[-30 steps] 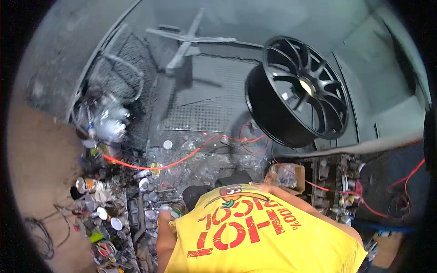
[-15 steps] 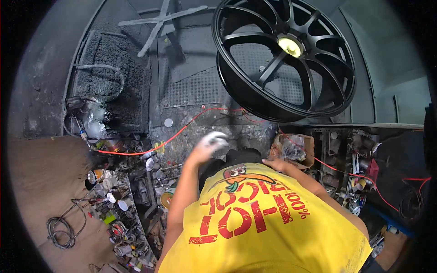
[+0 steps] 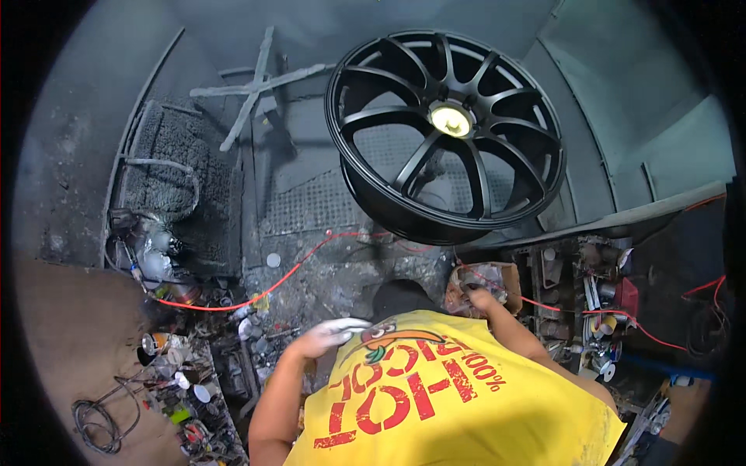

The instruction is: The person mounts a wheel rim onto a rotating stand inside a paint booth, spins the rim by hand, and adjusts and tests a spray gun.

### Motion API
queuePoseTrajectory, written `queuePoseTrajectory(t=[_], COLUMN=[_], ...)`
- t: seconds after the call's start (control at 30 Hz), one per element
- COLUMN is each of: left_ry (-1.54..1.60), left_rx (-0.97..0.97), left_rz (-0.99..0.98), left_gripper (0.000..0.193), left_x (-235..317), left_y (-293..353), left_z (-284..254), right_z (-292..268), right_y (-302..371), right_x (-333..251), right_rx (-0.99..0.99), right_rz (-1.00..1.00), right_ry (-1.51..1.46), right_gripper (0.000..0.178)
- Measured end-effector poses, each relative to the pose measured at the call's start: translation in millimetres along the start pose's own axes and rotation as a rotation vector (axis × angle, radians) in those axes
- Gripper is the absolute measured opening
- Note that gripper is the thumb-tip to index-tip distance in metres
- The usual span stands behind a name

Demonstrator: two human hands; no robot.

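A black multi-spoke wheel rim (image 3: 426, 159) with a pale yellow centre stands tilted beyond my hands. My left hand (image 3: 330, 335), its fingers coated whitish, lies flat with fingers stretched out at the front of my yellow shirt (image 3: 466, 412). No object shows in it. My right hand (image 3: 483, 300) is over the near side of an open cardboard box (image 3: 510, 286). Its fingers are curled at a small dark thing, too unclear to name. Crumpled clear plastic lies in the box.
A red hose (image 3: 256, 301) curves across the floor past the box. Spray guns (image 3: 158, 260) hang at the left beside a paint-crusted filter panel (image 3: 167, 155). A grey cross-shaped stand (image 3: 255, 89) is at the back. Cluttered cans and tools (image 3: 190, 380) fill the left bench, more the right shelf (image 3: 610, 303).
My left hand has come back from reaching forward to my shirt front. My right hand has shifted to the right, onto the box. The whole view has tilted up, so the wheel rim appears lower.
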State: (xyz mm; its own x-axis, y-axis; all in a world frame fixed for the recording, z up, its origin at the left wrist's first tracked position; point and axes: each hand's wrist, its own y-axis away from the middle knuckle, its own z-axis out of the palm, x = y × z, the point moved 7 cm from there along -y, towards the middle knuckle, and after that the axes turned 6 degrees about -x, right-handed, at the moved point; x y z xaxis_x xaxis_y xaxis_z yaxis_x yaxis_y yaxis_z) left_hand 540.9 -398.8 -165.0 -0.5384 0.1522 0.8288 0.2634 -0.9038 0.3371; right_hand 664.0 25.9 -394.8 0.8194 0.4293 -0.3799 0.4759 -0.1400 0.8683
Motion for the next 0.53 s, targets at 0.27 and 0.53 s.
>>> queuePoseTrajectory(t=[0.27,0.53], left_ry=[-0.428,-0.544], left_rx=[0.702,0.791], left_rz=[0.21,0.31], left_gripper=[0.015,0.016], left_x=[51,175], left_y=[-3,-47], left_z=[-141,-157], right_z=[-233,-373], right_y=[38,98], right_x=[-27,-173], right_rx=[0.91,0.708], right_rz=[-0.561,-0.616], right_ry=[-0.794,-1.062], right_gripper=[0.056,0.094])
